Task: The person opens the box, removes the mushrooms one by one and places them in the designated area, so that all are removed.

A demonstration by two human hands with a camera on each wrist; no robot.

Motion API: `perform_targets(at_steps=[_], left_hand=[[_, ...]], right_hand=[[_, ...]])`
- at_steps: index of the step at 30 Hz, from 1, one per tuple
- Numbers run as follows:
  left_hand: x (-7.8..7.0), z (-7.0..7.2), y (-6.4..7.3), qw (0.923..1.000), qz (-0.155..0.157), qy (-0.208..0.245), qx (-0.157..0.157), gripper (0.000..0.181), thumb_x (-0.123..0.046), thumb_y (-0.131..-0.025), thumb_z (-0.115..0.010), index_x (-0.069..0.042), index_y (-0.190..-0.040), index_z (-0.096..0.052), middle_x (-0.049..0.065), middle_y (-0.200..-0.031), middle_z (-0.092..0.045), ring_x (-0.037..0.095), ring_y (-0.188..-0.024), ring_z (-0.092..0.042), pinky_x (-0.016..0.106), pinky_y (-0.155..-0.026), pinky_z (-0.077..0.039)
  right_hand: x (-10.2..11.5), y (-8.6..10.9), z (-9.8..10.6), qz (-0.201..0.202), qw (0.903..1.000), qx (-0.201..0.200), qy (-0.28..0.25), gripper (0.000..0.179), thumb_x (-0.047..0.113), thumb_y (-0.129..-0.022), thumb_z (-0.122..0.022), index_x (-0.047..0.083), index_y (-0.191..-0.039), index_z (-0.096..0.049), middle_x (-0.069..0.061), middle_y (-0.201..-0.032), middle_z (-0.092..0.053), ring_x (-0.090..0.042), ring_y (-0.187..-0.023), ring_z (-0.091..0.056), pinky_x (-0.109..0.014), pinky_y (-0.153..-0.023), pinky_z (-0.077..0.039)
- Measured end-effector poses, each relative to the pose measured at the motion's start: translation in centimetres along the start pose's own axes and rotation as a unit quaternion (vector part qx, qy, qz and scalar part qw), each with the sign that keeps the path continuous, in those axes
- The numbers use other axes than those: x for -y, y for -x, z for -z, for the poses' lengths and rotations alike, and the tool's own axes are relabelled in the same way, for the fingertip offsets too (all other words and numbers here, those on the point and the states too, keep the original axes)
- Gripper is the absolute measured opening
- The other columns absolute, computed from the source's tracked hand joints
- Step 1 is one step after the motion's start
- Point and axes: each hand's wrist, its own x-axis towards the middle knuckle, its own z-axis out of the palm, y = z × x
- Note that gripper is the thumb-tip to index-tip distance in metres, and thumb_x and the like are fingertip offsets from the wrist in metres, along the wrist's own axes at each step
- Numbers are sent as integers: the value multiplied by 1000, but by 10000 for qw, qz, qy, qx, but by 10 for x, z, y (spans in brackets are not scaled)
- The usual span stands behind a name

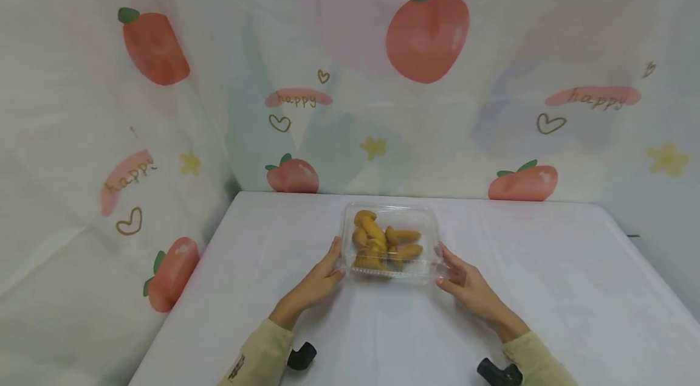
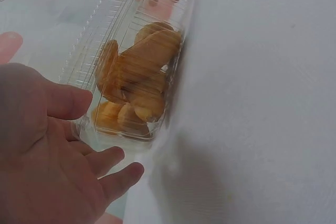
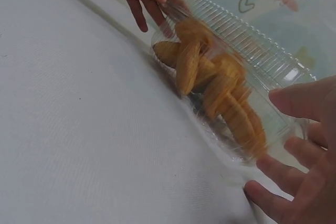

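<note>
A clear plastic clamshell box [image 1: 429,222] with its lid down sits on the white table near its back edge. Several yellow-brown, elongated pieces of food [image 1: 374,240] lie inside it, heaped toward its left half; their exact kind I cannot tell. My left hand [image 1: 317,279] holds the box's left end, its thumb [image 2: 71,102] at the lid's rim and the lower fingers spread below. At the opposite end, my right hand [image 1: 473,289] grips the box in the same way, thumb [image 3: 294,100] against the rim and some fingers behind it.
The white-covered table [image 1: 547,264] reaches back to a printed cloth wall [image 1: 350,130] close behind the box. Another such wall [image 1: 82,191] borders the left side. Black curved pieces [image 1: 302,355] sit at both cuffs.
</note>
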Motion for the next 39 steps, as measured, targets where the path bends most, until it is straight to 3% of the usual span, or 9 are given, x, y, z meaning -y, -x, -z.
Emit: perform_targets(at_steps=[4, 8, 14, 22, 29, 31, 34, 37, 39], left_hand=[[-3, -1, 0, 10000, 11, -31, 39, 69, -2, -104, -42, 5, -159, -3, 26, -168, 1, 41, -157, -3, 55, -127, -9], [-4, -2, 0, 9999, 91, -95, -7, 68, -3, -104, -42, 4, -160, -4, 25, -168, -1, 39, -157, -6, 54, -127, -10], [-5, 0, 0, 9994, 63, -211, -250, 67, -3, -102, -46, 4, -159, -12, 23, -168, -8, 37, -157, -13, 52, -126, -17], [-3, -1, 2, 9973, -196, -353, -620, 66, -2, -99, -53, 9, -156, -22, 28, -164, -20, 42, -152, -26, 54, -121, -27], [-3, -3, 3, 9948, -193, -519, -858, 64, -3, -98, -56, 8, -155, -29, 26, -161, -29, 44, -144, -41, 52, -117, -36], [-3, -4, 3, 9929, -187, -675, -966, 63, -4, -97, -58, 7, -154, -32, 25, -159, -34, 43, -135, -53, 52, -112, -44], [-4, -5, 2, 9909, -101, -831, -1053, 62, -6, -97, -59, 5, -153, -35, 22, -158, -39, 39, -102, -66, 45, -93, -55], [-6, -7, 1, 9895, 7, -866, -1157, 61, -7, -96, -60, 4, -152, -38, 21, -156, -43, 34, -94, -65, 45, -88, -54], [-7, -8, 0, 9888, 60, -831, -1235, 60, -6, -95, -60, 4, -151, -40, 22, -154, -45, 34, -101, -65, 47, -92, -54]], right_hand=[[-1, 2, 1, -116, 9999, -62, 106, 77, 2, -97, -62, -9, -158, -16, -36, -161, -17, 0, -132, -51, -8, -95, -45], [-1, 2, 2, -283, 9991, -71, 298, 77, 4, -97, -63, -9, -158, -17, -33, -162, -19, -34, -140, -44, -8, -96, -44], [3, 0, 3, -305, 9986, -90, 431, 77, 6, -97, -65, -8, -157, -20, -31, -163, -21, -55, -141, -33, -6, -97, -41], [4, -1, 1, -398, 9980, -91, 483, 77, 7, -97, -65, -8, -157, -20, -31, -163, -21, -54, -144, -32, -4, -97, -37], [4, -1, -1, -473, 9976, -76, 506, 77, 9, -97, -65, -7, -158, -20, -28, -164, -20, -51, -147, -28, -3, -99, -34], [4, -1, -1, -476, 9975, -80, 516, 77, 9, -97, -65, -7, -158, -20, -28, -164, -20, -51, -147, -27, -3, -100, -34], [5, -1, -2, -515, 9969, -104, 578, 77, 10, -97, -65, -7, -158, -20, -28, -164, -20, -49, -148, -27, -5, -101, -34], [6, 0, -1, -574, 9959, -123, 686, 77, 11, -98, -65, -6, -158, -20, -27, -165, -20, -49, -148, -28, -23, -111, -41], [6, 0, -1, -602, 9953, -133, 750, 77, 12, -98, -65, -6, -158, -20, -26, -165, -20, -48, -148, -28, -41, -115, -39]])
